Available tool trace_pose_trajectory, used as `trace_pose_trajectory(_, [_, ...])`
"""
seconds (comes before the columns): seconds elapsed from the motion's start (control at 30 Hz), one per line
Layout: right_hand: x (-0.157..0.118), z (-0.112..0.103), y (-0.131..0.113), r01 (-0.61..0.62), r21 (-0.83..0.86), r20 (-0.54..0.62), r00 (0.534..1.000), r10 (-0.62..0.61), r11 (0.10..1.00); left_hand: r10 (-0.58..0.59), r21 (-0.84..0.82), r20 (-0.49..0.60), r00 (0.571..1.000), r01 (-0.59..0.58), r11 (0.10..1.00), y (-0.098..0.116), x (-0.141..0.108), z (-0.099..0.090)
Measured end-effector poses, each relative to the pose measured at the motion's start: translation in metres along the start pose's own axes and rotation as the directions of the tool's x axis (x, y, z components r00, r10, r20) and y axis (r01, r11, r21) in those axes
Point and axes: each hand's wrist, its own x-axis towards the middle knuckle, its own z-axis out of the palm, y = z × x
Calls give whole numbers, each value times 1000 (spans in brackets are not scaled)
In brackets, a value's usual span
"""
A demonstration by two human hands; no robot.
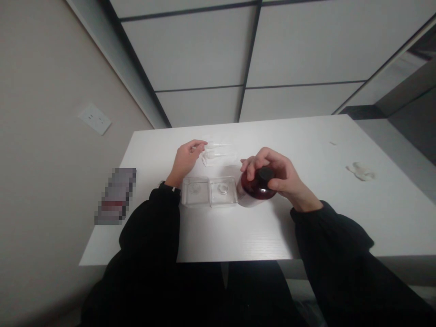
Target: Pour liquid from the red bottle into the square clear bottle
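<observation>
Brown bottle [254,187], right fingers [262,157] wide around it, left fingers [198,142] beside clear tubes [220,155]

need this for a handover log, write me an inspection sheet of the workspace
Surface: white table
Job's things: dark red bottle, black cap on; two clear square containers beside it; slender clear items beyond them
Clutter: crumpled whitish piece and small strip, right; pixelated item, left
Hands: left hand at the slender clear items, contact unclear; right hand around the bottle's top
Cables: nothing seen
Surroundings: wall socket; white panels with dark frames
</observation>
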Motion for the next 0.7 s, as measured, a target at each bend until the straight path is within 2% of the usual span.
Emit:
trace_pose_trajectory(0.13, [-1,-2,2,14,-10,4,1000,-14,1000,-1,4,0,1000,1,1000,0,1,0])
trace_pose_trajectory(0.33, [-4,-3,3,25,-92,-74,997,-31,995,-7,13,1,1000,7,1000,0,1,0])
trace_pose_trajectory(0.43, [-4,-2,4,27,-134,-203,978,-54,991,-10,15,4,1000,10,1000,0,0,0])
trace_pose_trajectory(0.57, [-1,-9,5,5,-190,-434,896,-88,982,-10,19,0,1000,10,1000,1,0,-1])
trace_pose_trajectory(0.63, [1,-16,7,-52,-282,-475,875,-93,958,-11,20,-5,1000,11,1000,1,0,0])
trace_pose_trajectory(0.7, [1,-26,11,-159,-440,-460,885,-70,884,-12,21,-8,1000,12,1000,1,0,0])
